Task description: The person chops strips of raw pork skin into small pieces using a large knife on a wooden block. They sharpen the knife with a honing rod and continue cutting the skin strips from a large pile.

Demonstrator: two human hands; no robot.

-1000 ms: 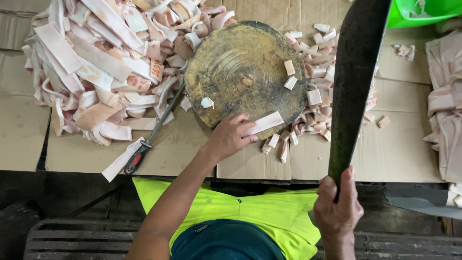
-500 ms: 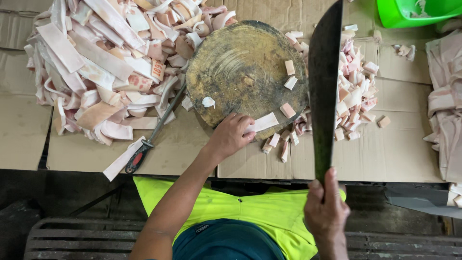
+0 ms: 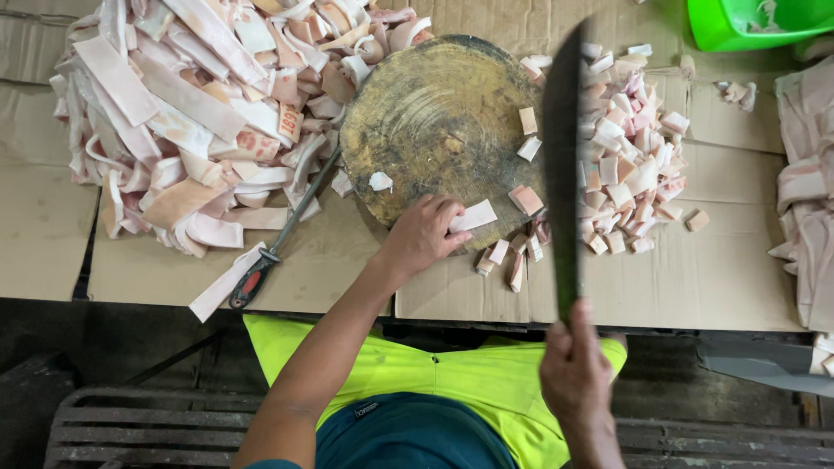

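On the near edge of the round chopping block (image 3: 443,122) our left hand (image 3: 421,236) pins a pale strip (image 3: 473,215), fingers pressed together. Our right hand (image 3: 575,375), fingers wrapped tight, raises the long blade (image 3: 563,156); we judge knuckles should stay clear.

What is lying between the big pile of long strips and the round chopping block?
In the head view, a sharpening steel with a red-black handle lies between the strip pile and the block, on cardboard.

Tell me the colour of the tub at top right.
Bright green tub, seen in the head view.
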